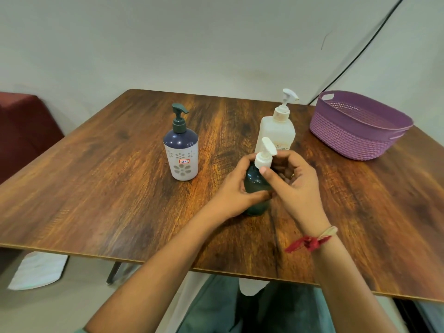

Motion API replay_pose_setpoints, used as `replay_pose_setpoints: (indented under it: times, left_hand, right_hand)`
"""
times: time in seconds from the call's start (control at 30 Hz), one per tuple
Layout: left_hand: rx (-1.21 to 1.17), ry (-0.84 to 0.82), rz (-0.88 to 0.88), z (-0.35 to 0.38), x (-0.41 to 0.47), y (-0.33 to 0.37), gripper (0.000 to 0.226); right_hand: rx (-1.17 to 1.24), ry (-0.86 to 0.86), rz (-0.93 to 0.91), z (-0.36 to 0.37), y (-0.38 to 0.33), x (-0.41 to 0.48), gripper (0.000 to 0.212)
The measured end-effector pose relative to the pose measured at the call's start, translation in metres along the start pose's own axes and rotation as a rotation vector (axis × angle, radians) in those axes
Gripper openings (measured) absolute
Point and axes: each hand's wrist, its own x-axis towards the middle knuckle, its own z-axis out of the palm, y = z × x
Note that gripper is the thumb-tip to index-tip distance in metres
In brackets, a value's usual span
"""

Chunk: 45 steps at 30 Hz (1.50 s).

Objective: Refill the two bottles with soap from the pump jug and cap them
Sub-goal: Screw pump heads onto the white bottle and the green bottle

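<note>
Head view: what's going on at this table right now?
A person's left hand grips a dark green round bottle standing on the wooden table, while the right hand pinches its white pump cap at the collar. The blue-and-white flower-patterned bottle stands capped to the left, the pale square pump jug behind, untouched. A purple woven plastic basket sits far right.

On the wood-grain desk (108,188) are set a blue-and-white pump bottle (181,155) left of centre, a dark green bottle (254,183) with a white pump (264,157), a pump jug (276,131) just behind it, and a purple basket (355,133) far right.
</note>
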Motion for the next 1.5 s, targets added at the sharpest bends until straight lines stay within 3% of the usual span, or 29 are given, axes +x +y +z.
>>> replay_pose_setpoints:
  times: [0.33, 0.9, 1.1, 1.3, 1.5]
  left_hand:
    - [0.058, 0.022, 0.012, 0.001, 0.001, -0.002, 0.072]
    - [0.012, 0.010, 0.018, 0.002, 0.001, -0.003, 0.069]
    - [0.011, 0.000, 0.006, 0.001, 0.002, -0.006, 0.067]
    - [0.008, 0.031, 0.031, 0.003, 0.003, -0.010, 0.066]
    - [0.011, 0.013, 0.003, 0.003, 0.004, -0.012, 0.068]
  right_hand:
    - [-0.047, 0.061, 0.048, 0.001, -0.003, 0.016, 0.043]
    - [-0.373, 0.074, -0.039, 0.004, -0.004, 0.012, 0.024]
    - [-0.215, 0.197, -0.042, 0.014, 0.005, 0.005, 0.021]
    - [-0.295, 0.377, -0.062, 0.037, 0.008, 0.002, 0.032]
    - [-0.281, 0.205, 0.057, 0.026, 0.000, -0.001, 0.051]
